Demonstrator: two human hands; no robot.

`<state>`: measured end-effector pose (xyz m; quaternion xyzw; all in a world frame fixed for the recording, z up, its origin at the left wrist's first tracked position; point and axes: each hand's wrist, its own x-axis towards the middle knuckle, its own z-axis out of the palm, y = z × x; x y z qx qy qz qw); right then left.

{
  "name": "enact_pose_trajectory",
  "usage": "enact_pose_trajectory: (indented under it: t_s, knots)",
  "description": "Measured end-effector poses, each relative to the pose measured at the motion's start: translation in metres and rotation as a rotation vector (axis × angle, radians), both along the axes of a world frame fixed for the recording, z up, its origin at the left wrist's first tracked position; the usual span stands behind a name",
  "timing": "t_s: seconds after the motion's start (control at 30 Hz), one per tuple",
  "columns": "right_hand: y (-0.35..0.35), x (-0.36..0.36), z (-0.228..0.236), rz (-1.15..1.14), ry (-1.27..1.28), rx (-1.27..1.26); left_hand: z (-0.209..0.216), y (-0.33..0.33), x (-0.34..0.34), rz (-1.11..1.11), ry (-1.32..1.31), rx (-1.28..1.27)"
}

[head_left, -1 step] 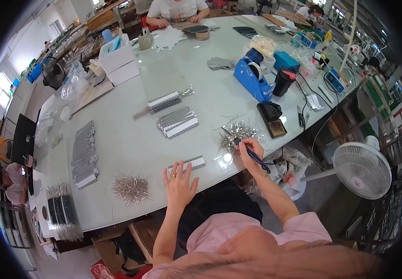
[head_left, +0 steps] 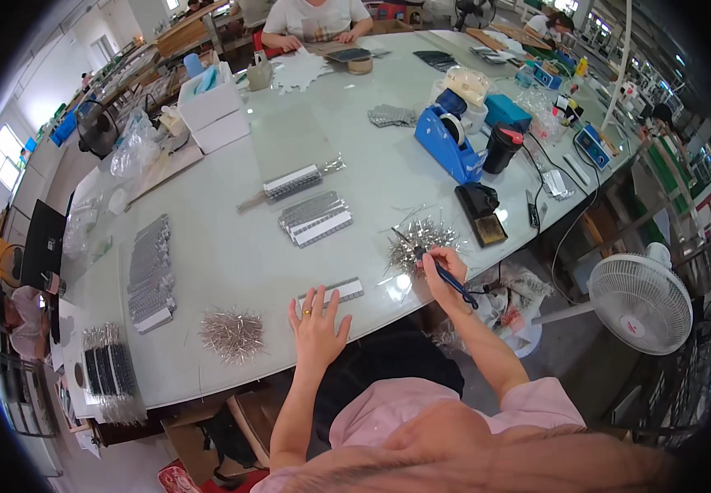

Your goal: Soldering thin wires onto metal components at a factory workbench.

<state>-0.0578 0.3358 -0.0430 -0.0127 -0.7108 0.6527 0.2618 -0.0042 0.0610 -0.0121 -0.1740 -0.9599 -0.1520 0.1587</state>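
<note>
My left hand [head_left: 316, 329] lies flat with fingers spread at the table's near edge. Its fingertips rest on the left end of a narrow grey and white strip [head_left: 346, 290]. In my right hand [head_left: 444, 273] is a soldering iron [head_left: 457, 287] with a dark blue handle, its tip pointing up and left over a heap of thin silver wire pieces [head_left: 425, 232]. A second heap of such pieces [head_left: 232, 334] sits left of my left hand. Beyond the strip lies a stack of similar strips [head_left: 316, 218], with a bundle of strips [head_left: 291, 181] behind it.
A long row of grey strips [head_left: 150, 275] spreads at left. On the right are a soldering stand [head_left: 481, 215], a blue tape dispenser [head_left: 446, 141] and a black cup [head_left: 503, 148]. White boxes [head_left: 214, 111] stand far left. A person sits opposite; a fan [head_left: 640, 301] stands right.
</note>
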Motion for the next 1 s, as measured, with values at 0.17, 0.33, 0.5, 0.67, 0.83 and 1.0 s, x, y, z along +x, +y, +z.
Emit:
enact_pose_trajectory:
  t_s: [0.17, 0.33, 0.5, 0.67, 0.83, 1.0]
  knots:
    - [0.008, 0.002, 0.000, 0.033, -0.018, 0.016, 0.001, 0.003, -0.001, -0.019, 0.010, -0.008]
    - [-0.004, -0.002, 0.001, 0.014, 0.026, -0.023, -0.001, 0.000, 0.004, 0.004, 0.010, -0.027]
    - [-0.002, 0.001, 0.007, -0.013, 0.088, -0.023, 0.000, 0.004, 0.002, -0.020, 0.008, -0.048]
    - [0.002, -0.002, 0.005, -0.010, 0.112, 0.043, 0.001, 0.006, 0.000, -0.026, 0.011, -0.053]
    - [-0.002, -0.004, 0.008, -0.002, 0.116, 0.031, -0.002, 0.003, -0.002, -0.011, -0.007, -0.042]
    - [0.001, -0.003, 0.006, -0.007, 0.113, 0.080, -0.001, 0.004, -0.003, -0.013, -0.021, -0.034]
